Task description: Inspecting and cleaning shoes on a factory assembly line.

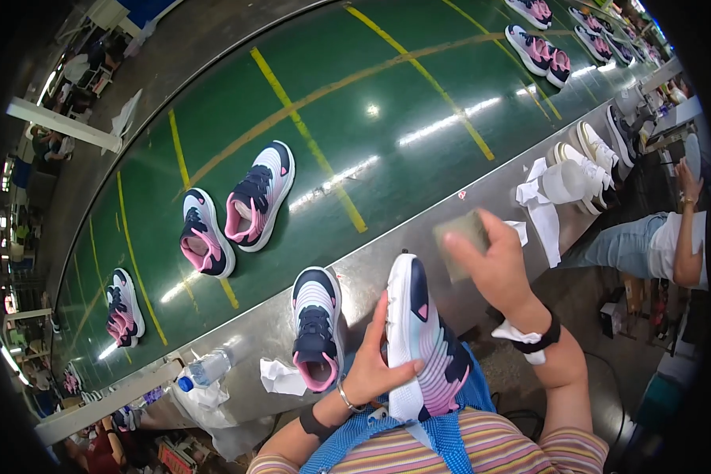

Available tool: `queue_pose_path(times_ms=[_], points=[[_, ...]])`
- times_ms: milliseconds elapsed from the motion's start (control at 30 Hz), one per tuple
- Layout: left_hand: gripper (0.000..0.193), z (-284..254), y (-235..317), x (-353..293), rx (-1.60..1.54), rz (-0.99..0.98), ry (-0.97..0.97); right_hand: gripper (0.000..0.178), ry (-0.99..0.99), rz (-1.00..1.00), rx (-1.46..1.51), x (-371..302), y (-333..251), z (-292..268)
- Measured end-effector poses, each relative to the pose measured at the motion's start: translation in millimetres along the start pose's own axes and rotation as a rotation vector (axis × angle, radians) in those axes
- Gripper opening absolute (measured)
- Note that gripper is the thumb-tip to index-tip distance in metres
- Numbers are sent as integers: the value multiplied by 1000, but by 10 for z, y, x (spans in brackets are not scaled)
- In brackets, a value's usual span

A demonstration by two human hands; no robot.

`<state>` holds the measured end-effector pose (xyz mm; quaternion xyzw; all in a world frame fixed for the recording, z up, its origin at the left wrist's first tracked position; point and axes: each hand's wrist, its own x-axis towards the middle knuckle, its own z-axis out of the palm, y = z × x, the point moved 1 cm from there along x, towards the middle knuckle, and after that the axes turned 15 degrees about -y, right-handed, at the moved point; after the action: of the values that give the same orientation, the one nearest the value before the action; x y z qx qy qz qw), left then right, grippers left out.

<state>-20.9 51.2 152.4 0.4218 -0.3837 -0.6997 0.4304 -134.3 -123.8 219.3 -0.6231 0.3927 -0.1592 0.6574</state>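
Note:
My left hand [375,367] is closed around a sneaker [426,340], tilted on its side with its white sole toward the left. The shoe has navy, pale blue and pink stripes. Between the thumb and fingers of my right hand [498,265] is a greenish-tan square pad [460,243], slightly blurred and held apart from the shoe, up and to its right. Just left of the held shoe, a matching sneaker [316,324] stands upright on the metal ledge [375,268].
Beyond the ledge, a green conveyor belt [347,118] with yellow lines carries a sneaker pair [257,193] and other shoes. A water bottle [205,370] and crumpled paper [282,378] lie left. White shoes [584,166] and paper strips [541,209] are right, near another person's arm [687,229].

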Motion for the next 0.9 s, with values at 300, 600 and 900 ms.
queue_pose_path(times_ms=[300,600,900], points=[[98,-6,-32,-28,-255,-86,-10,23,139,38,-96,90,222,-112],[98,-62,-81,-108,-303,-97,-42,21,-51,-200,-487,63,259,-202],[80,-129,-133,-120,-424,-77,-75,26,-390,155,67,-66,365,160]])
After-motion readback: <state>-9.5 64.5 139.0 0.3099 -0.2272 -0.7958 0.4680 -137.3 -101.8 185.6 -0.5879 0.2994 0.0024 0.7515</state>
